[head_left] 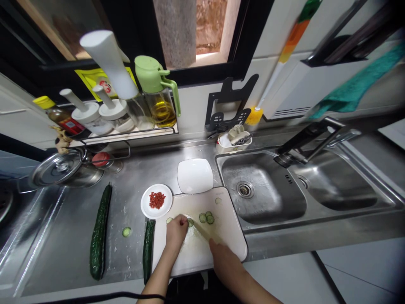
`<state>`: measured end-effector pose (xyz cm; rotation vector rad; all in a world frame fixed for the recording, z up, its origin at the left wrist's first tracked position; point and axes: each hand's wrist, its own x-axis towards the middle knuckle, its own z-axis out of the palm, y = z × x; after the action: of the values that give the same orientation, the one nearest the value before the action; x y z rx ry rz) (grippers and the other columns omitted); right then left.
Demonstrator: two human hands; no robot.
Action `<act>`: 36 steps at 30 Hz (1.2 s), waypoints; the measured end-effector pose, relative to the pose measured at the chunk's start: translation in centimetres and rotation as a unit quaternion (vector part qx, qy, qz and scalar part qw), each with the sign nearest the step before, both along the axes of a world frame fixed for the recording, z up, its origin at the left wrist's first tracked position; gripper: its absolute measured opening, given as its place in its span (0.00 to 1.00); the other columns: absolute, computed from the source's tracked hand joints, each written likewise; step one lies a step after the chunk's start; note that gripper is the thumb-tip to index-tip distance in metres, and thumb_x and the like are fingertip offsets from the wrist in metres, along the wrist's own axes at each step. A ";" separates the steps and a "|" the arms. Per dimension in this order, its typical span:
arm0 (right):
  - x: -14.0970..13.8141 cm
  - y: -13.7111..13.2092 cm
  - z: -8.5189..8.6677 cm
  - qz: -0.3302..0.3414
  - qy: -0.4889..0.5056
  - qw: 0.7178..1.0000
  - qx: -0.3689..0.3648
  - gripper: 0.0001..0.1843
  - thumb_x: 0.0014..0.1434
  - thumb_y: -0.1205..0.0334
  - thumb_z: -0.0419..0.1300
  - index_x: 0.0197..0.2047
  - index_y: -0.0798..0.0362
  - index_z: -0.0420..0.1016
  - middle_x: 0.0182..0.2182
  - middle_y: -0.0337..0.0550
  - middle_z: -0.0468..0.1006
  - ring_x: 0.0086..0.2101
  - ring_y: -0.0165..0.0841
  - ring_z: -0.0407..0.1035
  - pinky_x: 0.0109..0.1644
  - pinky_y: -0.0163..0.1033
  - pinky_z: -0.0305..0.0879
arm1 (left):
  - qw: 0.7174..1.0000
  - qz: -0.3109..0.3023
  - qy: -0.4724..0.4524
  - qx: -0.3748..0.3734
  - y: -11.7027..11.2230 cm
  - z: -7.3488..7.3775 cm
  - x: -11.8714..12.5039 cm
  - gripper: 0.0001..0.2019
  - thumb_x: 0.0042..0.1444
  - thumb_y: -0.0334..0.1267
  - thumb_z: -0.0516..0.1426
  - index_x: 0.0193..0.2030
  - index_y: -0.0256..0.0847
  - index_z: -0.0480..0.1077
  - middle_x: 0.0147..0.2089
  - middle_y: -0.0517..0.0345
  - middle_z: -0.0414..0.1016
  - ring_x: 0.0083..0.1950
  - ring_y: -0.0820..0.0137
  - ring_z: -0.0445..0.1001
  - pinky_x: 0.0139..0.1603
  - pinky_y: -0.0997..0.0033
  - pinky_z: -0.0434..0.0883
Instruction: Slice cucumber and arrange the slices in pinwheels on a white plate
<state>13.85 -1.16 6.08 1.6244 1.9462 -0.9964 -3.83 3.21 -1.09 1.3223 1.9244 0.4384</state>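
Note:
On the white cutting board (228,236), my left hand (177,231) is closed over a short piece of cucumber (169,220); most of that piece is hidden under the fingers. A cucumber slice (190,222) shows at the fingertips. My right hand (225,261) grips a knife (202,230), its blade pointing towards my left hand and blurred. Several cut cucumber slices (206,217) lie beyond the blade. One long piece of cucumber (148,251) rests along the board's left edge, and a whole cucumber (100,236) lies further left.
Behind the board are a square white dish (195,175) and a round plate (144,203) with chopped red bits. A cucumber end (126,232) sits on the steel counter. The double sink (264,190) is right, a seasoning rack (152,133) back left, a lidded pot (84,175) below it.

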 end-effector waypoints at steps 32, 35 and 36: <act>3.8 -2.4 -0.9 -0.006 -0.009 0.999 -0.035 0.33 0.54 0.81 0.40 0.62 0.59 0.60 0.47 0.55 0.75 0.48 0.39 0.68 0.48 0.38 0.62 | 0.981 0.066 0.123 0.135 -2.8 -1.1 -5.5 0.10 0.52 0.38 0.52 0.36 0.40 0.73 0.36 0.52 0.75 0.36 0.65 0.72 0.41 0.66 0.66; 3.7 -2.5 -0.9 -0.012 -0.009 0.999 -0.033 0.33 0.55 0.80 0.40 0.63 0.59 0.60 0.47 0.55 0.75 0.48 0.40 0.68 0.48 0.39 0.63 | 0.983 0.017 0.082 0.161 -1.9 -0.8 -4.1 0.10 0.54 0.37 0.52 0.38 0.40 0.73 0.37 0.52 0.75 0.37 0.65 0.72 0.43 0.65 0.67; 3.7 -2.5 -0.9 -0.012 -0.011 0.999 -0.034 0.33 0.54 0.80 0.40 0.63 0.59 0.60 0.47 0.55 0.75 0.47 0.40 0.68 0.48 0.39 0.63 | 0.985 -0.010 0.058 0.162 -1.5 -0.6 -3.4 0.10 0.54 0.37 0.52 0.39 0.40 0.73 0.37 0.53 0.75 0.38 0.65 0.72 0.43 0.66 0.67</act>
<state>17.53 -3.63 5.21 1.6182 1.8625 -1.0385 -7.22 1.70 -1.67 1.6039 1.9912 0.7023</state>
